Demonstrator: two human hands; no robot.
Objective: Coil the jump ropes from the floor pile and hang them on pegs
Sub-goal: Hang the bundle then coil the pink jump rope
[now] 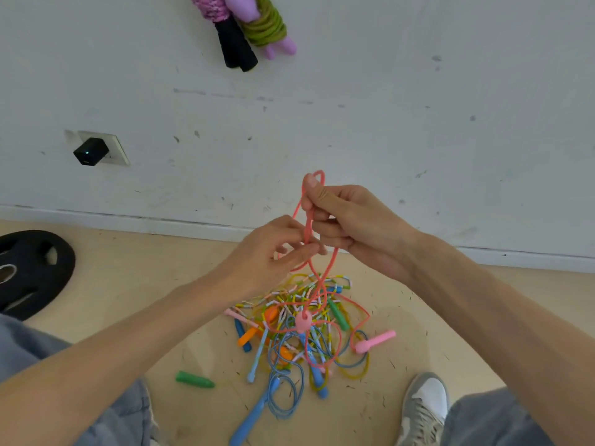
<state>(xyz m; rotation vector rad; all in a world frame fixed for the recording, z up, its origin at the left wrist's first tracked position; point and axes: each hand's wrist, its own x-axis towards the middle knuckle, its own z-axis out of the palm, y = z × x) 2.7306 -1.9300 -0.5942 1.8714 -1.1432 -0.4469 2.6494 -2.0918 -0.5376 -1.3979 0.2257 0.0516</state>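
Observation:
A pink jump rope (325,272) rises from the floor pile (299,329) into both my hands. My right hand (351,226) grips a loop of it, thumb on top, with the loop poking out above the fist. My left hand (277,252) pinches the same pink cord just below. One pink handle (303,321) dangles over the pile, the other pink handle (376,342) lies on the floor at the right. The pile holds tangled blue, yellow, green, orange and beaded ropes. Two coiled ropes (248,24) hang on the wall at the top, one pink-black, one green-purple.
A black weight plate (29,268) lies on the floor at left. A black plug (91,151) sits in a wall socket. A green handle (193,379) lies apart from the pile. My grey shoe (425,410) stands at lower right.

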